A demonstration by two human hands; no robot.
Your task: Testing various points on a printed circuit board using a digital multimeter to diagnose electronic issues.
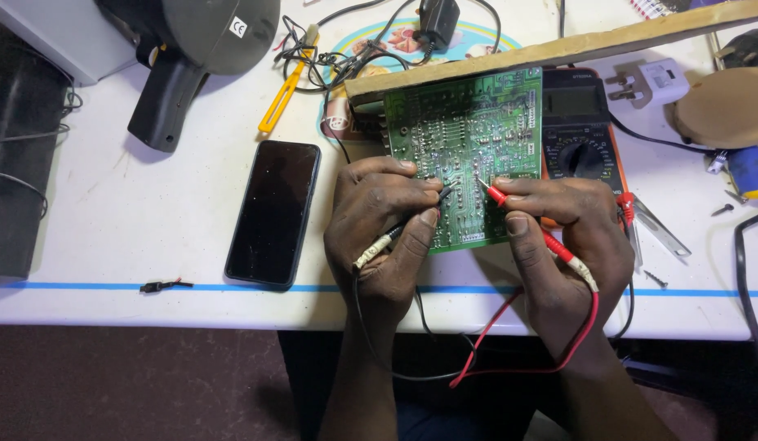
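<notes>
Both forearms enter from the near edge, bare to the frame limit; no sleeves, gloves, watch or rings visible. Left hand (383,233): short, trimmed nails, thumbnail facing up. Right hand (562,237): same short nails, thumbnail visible. Knuckles and finger creases distinct on both. Dark clothing shows between the forearms, detail unclear.

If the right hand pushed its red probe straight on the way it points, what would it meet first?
The right hand aims the red probe up-left; its tip already seems to touch the green circuit board, so the board comes first, though contact is hard to confirm.
</notes>
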